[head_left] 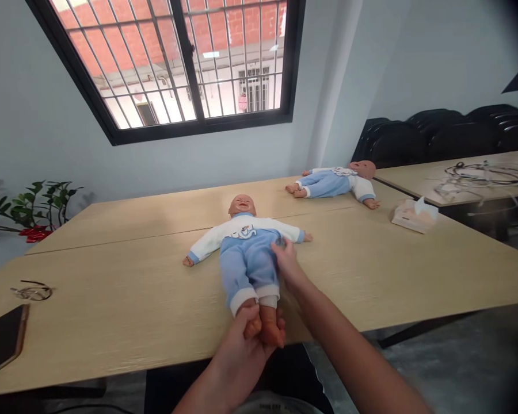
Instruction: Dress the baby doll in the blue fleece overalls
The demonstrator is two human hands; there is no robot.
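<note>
A baby doll (247,253) in a white top and blue trousers lies on its back on the wooden table (112,299), feet toward me at the near edge. My left hand (242,339) grips both of the doll's bare feet from below. At the doll's hip, my right hand (287,260) pinches the waistband of the blue trousers.
A second doll (336,183) in the same clothes lies at the far right of the table. A tissue box (414,214) sits near it. Glasses (32,291) and a dark phone (2,340) lie at the left edge. Cables (487,172) cover another table, with black chairs behind.
</note>
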